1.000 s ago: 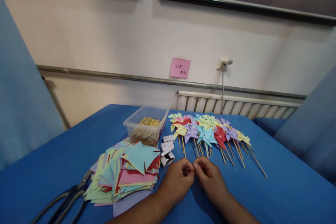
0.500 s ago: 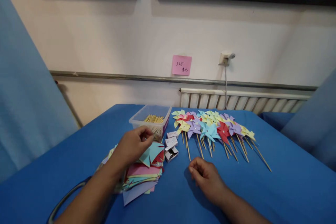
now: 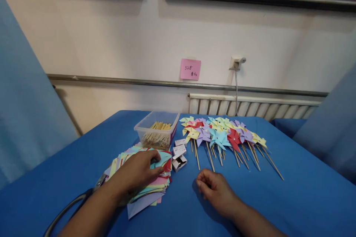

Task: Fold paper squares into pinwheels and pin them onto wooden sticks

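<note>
My left hand rests on a thick stack of coloured paper squares, its fingers bent and the thumb apart from them. A light blue sheet with cut slits shows on top, between and beyond the fingertips. My right hand lies on its side on the blue tablecloth, fingers curled in, with nothing visible in it. Scissors with dark handles lie left of the stack, partly hidden under my left forearm.
Behind the stack stands a clear plastic box of short wooden sticks. Small white cartons sit beside it, the front one open with dark bits inside. Finished paper pinwheels on sticks lie at the back right. A radiator runs behind.
My left hand has come down from above the stack onto the top sheets, its thumb and fingers now farther apart. My right hand has stayed about where it was.
</note>
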The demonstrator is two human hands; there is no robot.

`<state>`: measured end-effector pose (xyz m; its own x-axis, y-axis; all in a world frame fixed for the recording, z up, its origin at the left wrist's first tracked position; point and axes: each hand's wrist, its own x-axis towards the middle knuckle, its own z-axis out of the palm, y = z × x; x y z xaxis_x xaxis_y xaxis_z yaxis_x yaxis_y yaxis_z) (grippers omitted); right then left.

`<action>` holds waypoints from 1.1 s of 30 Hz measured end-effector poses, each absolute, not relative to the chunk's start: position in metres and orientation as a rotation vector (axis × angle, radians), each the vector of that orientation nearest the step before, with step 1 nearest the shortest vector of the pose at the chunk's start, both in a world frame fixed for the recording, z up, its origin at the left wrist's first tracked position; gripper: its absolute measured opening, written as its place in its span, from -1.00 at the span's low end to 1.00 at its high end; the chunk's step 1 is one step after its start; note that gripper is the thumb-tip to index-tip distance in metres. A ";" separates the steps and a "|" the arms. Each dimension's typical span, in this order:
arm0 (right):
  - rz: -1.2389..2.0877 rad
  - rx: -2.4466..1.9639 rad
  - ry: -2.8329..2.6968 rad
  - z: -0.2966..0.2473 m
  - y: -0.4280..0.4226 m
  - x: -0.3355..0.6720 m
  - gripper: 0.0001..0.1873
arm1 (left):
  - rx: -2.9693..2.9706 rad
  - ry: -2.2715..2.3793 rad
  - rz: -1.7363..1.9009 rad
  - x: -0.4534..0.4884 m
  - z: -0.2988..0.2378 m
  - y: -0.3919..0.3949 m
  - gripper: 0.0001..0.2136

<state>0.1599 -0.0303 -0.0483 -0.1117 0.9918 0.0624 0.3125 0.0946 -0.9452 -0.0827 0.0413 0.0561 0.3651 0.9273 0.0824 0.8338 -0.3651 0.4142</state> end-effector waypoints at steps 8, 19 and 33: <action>1.067 -1.331 -1.566 -0.056 -0.028 0.162 -0.86 | 2.311 1.706 0.461 -0.079 0.057 0.049 -0.82; 1.400 -1.014 -1.307 -0.041 -0.030 0.160 -0.47 | 2.114 1.433 1.416 -0.065 0.051 0.024 -0.92; 1.393 -0.834 -0.728 -0.043 -0.022 0.161 -0.67 | 1.957 0.998 1.146 -0.017 0.014 -0.004 -0.73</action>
<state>0.1612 -0.0217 -0.0434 0.0584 0.9974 -0.0426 -0.5348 -0.0048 -0.8450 -0.0172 -0.0038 0.0144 0.3278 0.8537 0.4046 0.2836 -0.4974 0.8198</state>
